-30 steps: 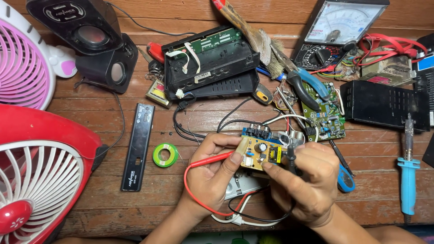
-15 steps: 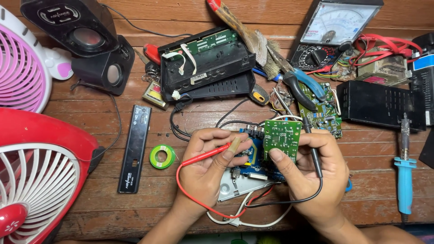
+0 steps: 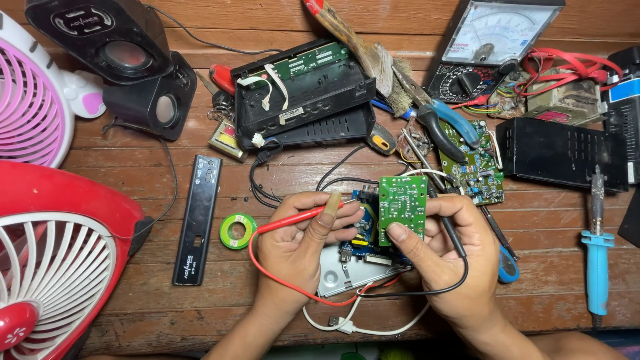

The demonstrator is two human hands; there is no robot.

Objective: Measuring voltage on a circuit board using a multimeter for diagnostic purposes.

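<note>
The right hand (image 3: 445, 250) pinches a small green rectangular circuit board (image 3: 403, 209) by its edges (light, stiff, fragile, best edge-held), while the left hand (image 3: 300, 240) clamps a red probe (image 3: 300, 217).

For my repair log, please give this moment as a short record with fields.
Left hand: holds red probe, tip toward the board
Right hand: holds small green circuit board, solder side up, and black probe
Surface: wooden table
Nearby: analog multimeter, blue soldering iron, green tape roll, red fan
</note>
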